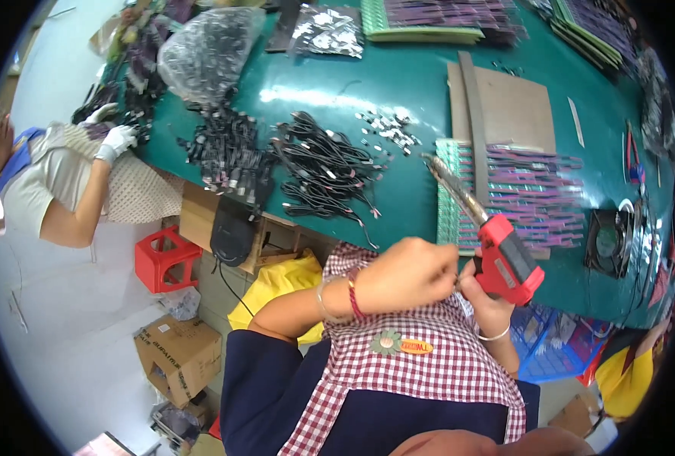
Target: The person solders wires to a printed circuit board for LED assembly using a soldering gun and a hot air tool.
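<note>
My right hand (491,302) is closed around the grip of a red and black soldering gun (511,262). Its long metal tip points away and to the left, over the table. Close beside it, my left hand (417,275) is curled with its fingertips pinched; what they hold, if anything, is too small to make out. Just beyond both hands lies a green toothed rack (450,190) with rows of pink and purple wire pieces (535,199). A grey metal bar (472,121) rests across it and a cardboard sheet (516,114).
Black cables (322,167) lie in a heap left of the rack, near small white parts (391,129). A small black fan (609,242) stands at the right. Further left, a co-worker's gloved hand (117,142) is at the table. A red stool (163,257) stands below.
</note>
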A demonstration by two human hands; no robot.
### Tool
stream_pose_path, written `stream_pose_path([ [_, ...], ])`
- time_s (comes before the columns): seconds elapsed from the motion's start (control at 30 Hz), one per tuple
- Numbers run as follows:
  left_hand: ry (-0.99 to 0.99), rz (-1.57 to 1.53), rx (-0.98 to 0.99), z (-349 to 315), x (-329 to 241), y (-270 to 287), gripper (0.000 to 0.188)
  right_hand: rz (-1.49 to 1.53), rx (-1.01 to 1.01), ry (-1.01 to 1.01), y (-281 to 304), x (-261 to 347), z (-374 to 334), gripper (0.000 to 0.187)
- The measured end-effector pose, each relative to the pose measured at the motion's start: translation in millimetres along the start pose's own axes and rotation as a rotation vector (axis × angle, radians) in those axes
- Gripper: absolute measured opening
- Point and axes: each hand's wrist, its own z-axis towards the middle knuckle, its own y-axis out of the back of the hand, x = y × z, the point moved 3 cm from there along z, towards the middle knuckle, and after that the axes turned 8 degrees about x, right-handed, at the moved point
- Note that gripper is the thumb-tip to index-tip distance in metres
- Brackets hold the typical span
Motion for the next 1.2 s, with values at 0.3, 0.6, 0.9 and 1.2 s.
stream_pose_path([
  [0.3,0.4,-0.608,-0.114,18.8,79.1,20.0,0.009,0.085,-0.143,0.019,47.0,-23.9,-37.6,0.043],
  [0.6,0.43,-0.544,-0.085,26.0,83.0,13.5,0.012,0.115,-0.125,-0.066,51.4,-48.3,-68.0,0.043],
  [0.9,0.44,-0.563,-0.067,28.2,84.8,16.3,0.014,0.205,-0.126,-0.135,52.7,-54.1,-71.6,0.034],
  [1.2,0.423,-0.539,-0.076,29.3,85.9,15.6,0.013,-0.013,-0.099,-0.149,50.7,-62.4,-76.2,0.026],
])
